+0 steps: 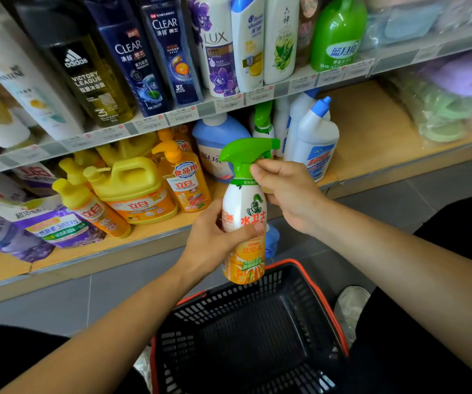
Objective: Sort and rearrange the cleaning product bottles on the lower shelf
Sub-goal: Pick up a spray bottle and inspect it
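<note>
A white spray bottle (244, 207) with a green trigger head and an orange base is held upright in front of the lower shelf (371, 129), above a basket. My left hand (214, 240) grips its body from the left. My right hand (284, 191) holds its neck just under the trigger. On the lower shelf stand yellow and orange detergent bottles (135, 189), a blue-capped laundry bottle (214, 146), a second green spray bottle (263, 123) and white toilet cleaner bottles (315, 137).
A black basket with a red rim (308, 282) sits on the grey floor below the bottle. Purple refill pouches (47, 228) lie at the shelf's left. Shampoo bottles (132, 58) fill the upper shelf. Packaged sponges (442, 109) are at the right.
</note>
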The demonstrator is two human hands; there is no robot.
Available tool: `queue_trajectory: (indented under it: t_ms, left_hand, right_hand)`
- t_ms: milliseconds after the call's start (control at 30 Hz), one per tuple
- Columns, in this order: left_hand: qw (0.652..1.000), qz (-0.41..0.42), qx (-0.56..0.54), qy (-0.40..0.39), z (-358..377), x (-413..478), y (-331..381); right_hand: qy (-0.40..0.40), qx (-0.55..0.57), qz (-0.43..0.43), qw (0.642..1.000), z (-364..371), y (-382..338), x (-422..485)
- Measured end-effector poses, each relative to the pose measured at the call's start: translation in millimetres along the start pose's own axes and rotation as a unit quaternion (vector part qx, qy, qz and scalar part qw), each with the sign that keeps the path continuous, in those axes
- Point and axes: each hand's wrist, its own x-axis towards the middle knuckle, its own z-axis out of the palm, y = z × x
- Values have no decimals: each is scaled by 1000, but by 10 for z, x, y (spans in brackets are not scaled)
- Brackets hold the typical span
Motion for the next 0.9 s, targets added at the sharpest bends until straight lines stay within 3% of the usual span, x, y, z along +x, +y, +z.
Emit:
queue_trajectory:
  t_ms: [200,433,633,900]
  left_hand:
    - [996,-24,-52,-66,-75,-18,22]
    - [958,-118,-177,-192,-115,-61,74]
    - [986,-61,-134,-82,-30,-51,159]
    - [992,-14,116,56,83,-132,159]
  right_hand:
    - [5,19,2,1000,5,-83,-30]
    - [-31,102,23,994,-38,-225,-42]
    - [-97,39,-59,993,-48,-235,-110]
    - [133,-77,-92,984,75,-53,-105]
